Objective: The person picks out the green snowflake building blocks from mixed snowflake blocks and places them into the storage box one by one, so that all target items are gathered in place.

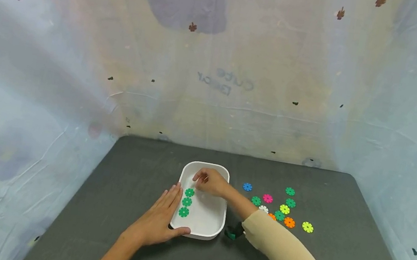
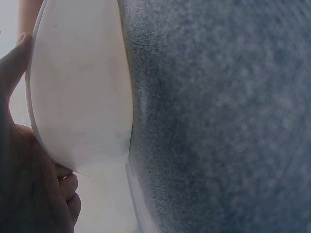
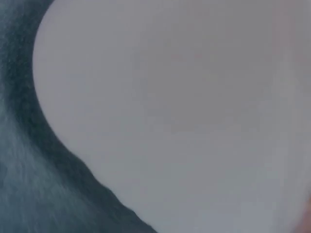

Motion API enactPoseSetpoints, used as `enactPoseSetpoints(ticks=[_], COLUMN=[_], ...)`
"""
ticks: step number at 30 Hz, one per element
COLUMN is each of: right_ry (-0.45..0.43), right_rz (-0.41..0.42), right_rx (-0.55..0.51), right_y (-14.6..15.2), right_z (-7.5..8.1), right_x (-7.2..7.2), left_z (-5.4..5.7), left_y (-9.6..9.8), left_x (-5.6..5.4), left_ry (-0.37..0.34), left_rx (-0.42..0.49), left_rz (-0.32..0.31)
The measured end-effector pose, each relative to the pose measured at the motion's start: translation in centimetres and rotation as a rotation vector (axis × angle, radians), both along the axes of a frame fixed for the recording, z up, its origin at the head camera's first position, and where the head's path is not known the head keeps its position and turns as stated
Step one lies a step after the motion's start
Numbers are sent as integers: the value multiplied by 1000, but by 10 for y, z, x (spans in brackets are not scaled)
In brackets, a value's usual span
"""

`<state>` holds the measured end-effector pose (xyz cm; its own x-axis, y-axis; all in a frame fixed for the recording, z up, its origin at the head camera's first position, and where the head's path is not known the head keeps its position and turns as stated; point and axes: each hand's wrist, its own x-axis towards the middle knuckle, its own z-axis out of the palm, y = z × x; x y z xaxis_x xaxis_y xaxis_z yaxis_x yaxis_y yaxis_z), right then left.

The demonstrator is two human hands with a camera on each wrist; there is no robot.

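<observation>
A white tray (image 1: 207, 220) stands on the dark table. Along its left side lies a row of green notched discs, the front disc (image 1: 183, 212) closest to me. My left hand (image 1: 159, 217) rests against the tray's left rim with straight fingers, its thumb along the front rim. In the left wrist view that hand (image 2: 31, 179) touches the rim of the tray (image 2: 82, 87). Over the back of the tray, just beyond the row, is my right hand (image 1: 211, 182) with bent fingers. Whether a disc is between its fingertips is unclear. The right wrist view shows mostly the white tray (image 3: 160, 107).
Right of the tray, loose notched discs lie scattered: a blue disc (image 1: 247, 186), a pink disc (image 1: 267, 198), a yellow disc (image 1: 307, 227), an orange disc (image 1: 289, 222) and several green ones. My right forearm passes over some. A patterned sheet (image 1: 210, 121) hangs behind the table (image 1: 137, 168).
</observation>
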<state>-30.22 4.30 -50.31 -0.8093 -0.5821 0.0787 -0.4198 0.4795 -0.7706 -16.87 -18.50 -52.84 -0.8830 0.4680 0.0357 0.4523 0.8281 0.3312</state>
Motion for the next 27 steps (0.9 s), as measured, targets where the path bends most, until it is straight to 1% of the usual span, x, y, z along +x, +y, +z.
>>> enactPoseSetpoints(ticks=[4, 8, 11, 14, 18, 23, 27], right_ry=[18, 45, 59, 54, 53, 62, 49], right_rz=[15, 5, -24, -64, -107, -151, -180], right_rx=[-41, -58, -51, -38, -28, -5, 13], right_y=[19, 45, 65, 86, 111, 139, 156], right_z=[14, 24, 29, 33, 32, 22, 11], right_x=[3, 5, 6, 8, 9, 12, 15], left_z=[-1, -2, -2, -3, -3, -3, -2], left_y=[0, 0, 0, -1, -1, -1, -1], left_x=[0, 0, 0, 0, -1, -1, 0], left_ry=[-17, -25, -32, -37, -35, -33, -34], left_rx=[-8, -1, -9, -15, -7, -1, -5], left_rz=[7, 17, 21, 22, 22, 22, 22])
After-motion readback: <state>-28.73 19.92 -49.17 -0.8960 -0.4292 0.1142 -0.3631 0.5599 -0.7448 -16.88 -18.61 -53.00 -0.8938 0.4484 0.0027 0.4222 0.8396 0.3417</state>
